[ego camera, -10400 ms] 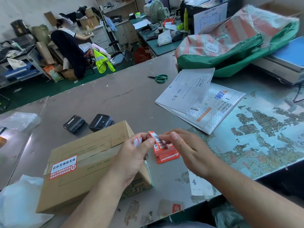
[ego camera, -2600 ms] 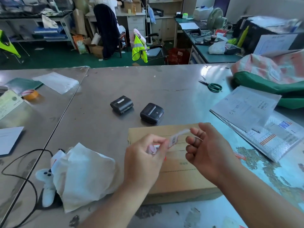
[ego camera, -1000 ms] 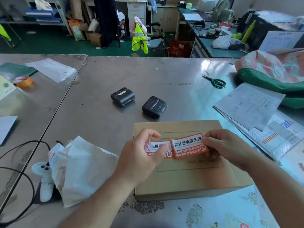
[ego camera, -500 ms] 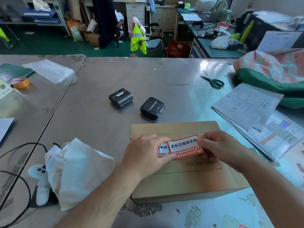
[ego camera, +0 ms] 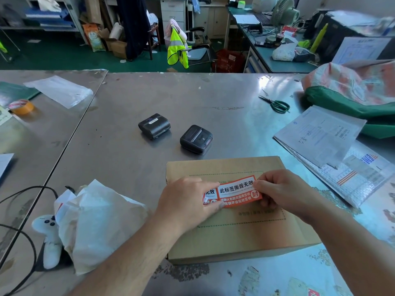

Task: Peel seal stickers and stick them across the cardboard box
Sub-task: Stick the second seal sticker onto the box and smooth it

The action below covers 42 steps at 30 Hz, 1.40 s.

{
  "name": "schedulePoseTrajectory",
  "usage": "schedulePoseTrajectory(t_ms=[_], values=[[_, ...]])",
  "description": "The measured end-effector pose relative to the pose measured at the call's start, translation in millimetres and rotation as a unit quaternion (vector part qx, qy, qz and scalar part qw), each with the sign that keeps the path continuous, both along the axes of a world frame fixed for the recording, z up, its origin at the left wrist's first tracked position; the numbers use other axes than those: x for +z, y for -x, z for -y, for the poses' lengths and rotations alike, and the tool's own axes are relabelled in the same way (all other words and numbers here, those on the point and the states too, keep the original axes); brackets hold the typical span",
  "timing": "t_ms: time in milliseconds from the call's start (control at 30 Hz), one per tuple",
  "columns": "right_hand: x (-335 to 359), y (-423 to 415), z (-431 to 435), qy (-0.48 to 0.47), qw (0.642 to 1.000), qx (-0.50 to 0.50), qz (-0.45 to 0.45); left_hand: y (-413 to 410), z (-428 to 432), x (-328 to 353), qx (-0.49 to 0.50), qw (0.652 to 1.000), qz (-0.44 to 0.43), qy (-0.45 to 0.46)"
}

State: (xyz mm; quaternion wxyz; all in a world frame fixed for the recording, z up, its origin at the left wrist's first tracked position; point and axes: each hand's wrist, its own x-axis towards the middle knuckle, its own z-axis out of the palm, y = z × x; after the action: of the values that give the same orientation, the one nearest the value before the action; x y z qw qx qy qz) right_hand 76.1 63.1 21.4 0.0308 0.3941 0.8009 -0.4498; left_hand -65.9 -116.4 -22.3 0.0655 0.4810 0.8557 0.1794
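Left grip [ego camera: 188,201] pinches the left end of the orange-and-white printed seal sticker [ego camera: 237,192] between thumb and fingers. Right grip [ego camera: 284,195] pinches its right end, fingers curled. Holding both ends appears meant to keep the strip taut and level for placing. The sticker lies low over the top face of the brown cardboard box [ego camera: 245,238], lower centre of frame; whether it has adhered cannot be told. The box sits flat on the grey metal bench [ego camera: 128,99], close to the person. Two small black box-shaped devices [ego camera: 154,126] stand beyond, apart from it.
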Motion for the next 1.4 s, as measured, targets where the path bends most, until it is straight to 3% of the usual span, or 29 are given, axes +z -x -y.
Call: schedulePoseTrajectory(t_ms=[400,667,1400], values=[[-8.6,3.7,-5.0,-0.081,0.995,0.008,0.054,-1.7,-2.5,-4.4,0.033,0.999,0.033,-0.026],[-14.6,4.2,-4.4,-0.158,0.984,0.035,0.081,-12.6,-8.8,-2.2,0.070,0.996,0.008,-0.049],[-17.6,5.3,1.1,-0.187,0.977,0.026,0.103,-13.9,-11.0,-14.3,0.095,0.991,-0.004,-0.095]])
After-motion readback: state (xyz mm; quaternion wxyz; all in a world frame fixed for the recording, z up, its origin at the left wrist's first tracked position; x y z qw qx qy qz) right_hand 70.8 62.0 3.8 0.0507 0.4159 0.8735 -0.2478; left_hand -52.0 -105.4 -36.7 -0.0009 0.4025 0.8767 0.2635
